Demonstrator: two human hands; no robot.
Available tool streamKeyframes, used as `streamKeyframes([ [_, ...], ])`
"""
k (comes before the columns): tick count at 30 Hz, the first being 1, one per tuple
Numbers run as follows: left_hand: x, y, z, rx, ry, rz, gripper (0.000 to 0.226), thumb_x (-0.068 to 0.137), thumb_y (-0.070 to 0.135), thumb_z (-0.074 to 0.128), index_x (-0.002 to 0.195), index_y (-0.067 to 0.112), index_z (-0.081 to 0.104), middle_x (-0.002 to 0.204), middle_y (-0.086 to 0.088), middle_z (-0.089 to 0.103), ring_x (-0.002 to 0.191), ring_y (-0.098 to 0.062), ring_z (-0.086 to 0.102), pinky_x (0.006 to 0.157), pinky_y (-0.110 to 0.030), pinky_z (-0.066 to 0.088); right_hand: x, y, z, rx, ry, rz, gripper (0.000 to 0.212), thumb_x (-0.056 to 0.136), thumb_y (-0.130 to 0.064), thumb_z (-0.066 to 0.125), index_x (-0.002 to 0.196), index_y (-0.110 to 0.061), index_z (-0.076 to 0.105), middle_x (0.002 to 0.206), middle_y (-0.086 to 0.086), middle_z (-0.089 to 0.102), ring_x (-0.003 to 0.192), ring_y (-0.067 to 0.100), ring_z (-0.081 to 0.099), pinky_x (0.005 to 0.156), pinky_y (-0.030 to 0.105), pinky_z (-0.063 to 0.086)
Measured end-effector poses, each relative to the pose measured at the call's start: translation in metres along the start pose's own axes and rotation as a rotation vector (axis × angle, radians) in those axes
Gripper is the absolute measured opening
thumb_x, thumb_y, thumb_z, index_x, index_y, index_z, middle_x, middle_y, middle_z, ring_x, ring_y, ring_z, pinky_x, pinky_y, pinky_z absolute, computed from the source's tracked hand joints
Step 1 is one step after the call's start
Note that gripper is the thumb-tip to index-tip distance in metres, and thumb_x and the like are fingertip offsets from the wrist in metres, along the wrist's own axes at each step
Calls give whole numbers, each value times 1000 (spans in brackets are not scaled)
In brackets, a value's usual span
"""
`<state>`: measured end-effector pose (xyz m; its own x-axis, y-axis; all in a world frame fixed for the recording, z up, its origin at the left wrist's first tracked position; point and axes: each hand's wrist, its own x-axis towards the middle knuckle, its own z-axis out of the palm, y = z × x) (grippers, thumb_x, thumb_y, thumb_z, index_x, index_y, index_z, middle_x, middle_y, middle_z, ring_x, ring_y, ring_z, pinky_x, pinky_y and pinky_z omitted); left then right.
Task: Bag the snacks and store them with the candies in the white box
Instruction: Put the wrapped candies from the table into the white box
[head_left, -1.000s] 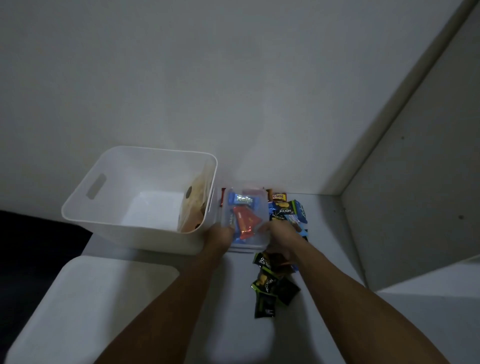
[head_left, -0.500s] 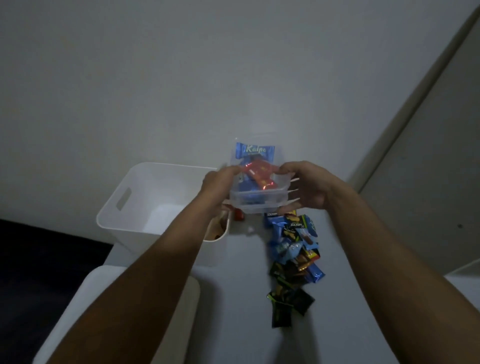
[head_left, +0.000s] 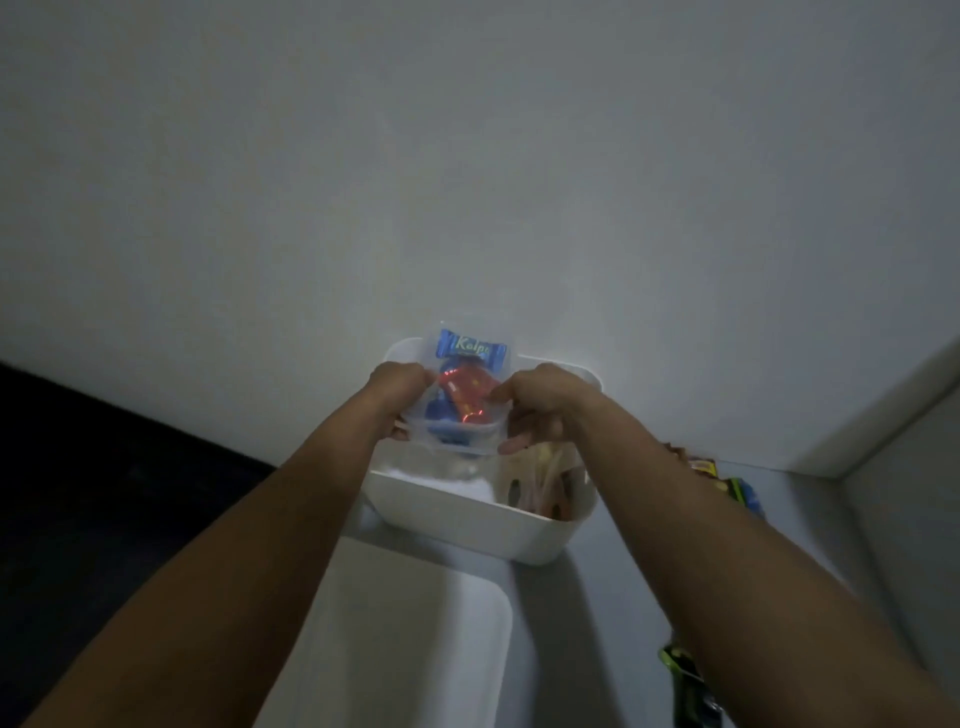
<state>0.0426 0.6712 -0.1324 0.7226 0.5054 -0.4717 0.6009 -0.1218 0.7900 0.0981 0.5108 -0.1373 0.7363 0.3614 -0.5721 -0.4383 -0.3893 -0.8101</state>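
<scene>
**Inspector A:** Head view. What is held?

**Inspector B:** A clear tub of candies is gripped from both sides. The left hand is closed on its left wall, the right hand on its right wall, fingers curled under the rim. A blue "Kalpa" wrapper and a red wrapper are seen through the plastic.

**Inspector A:** Where is it placed?

**Inspector B:** It is held in the air above the white box, over the box's far left part. No contact with the box can be confirmed.

**Inspector A:** Box contents?

**Inspector B:** A clear bag with brownish snacks is seen against the box's right wall.

**Inspector A:** Elsewhere?

**Inspector B:** Loose packets are noted on the surface right of the box, partly hidden by the right forearm; more lie near the bottom edge.
</scene>
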Motion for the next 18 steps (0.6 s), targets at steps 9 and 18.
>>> streamKeyframes([
  [9, 58, -50, 4, 324, -124, -121, 35, 97, 13, 45, 128, -1, 52, 129, -21, 56, 99, -33, 62, 68, -33, 56, 60, 52, 58, -63, -36, 101, 12, 87, -2, 61, 77, -1, 55, 79, 18, 62, 82, 39, 68, 79, 51, 57],
  [18, 97, -68, -3, 415, 225, 463, 30, 85, 7, 56, 110, -7, 64, 113, -25, 65, 109, -39, 61, 93, -37, 47, 88, 80, 71, -165, -36, 166, 2, 89, -6, 58, 90, -4, 57, 84, 15, 61, 76, 27, 65, 61, 36, 56],
])
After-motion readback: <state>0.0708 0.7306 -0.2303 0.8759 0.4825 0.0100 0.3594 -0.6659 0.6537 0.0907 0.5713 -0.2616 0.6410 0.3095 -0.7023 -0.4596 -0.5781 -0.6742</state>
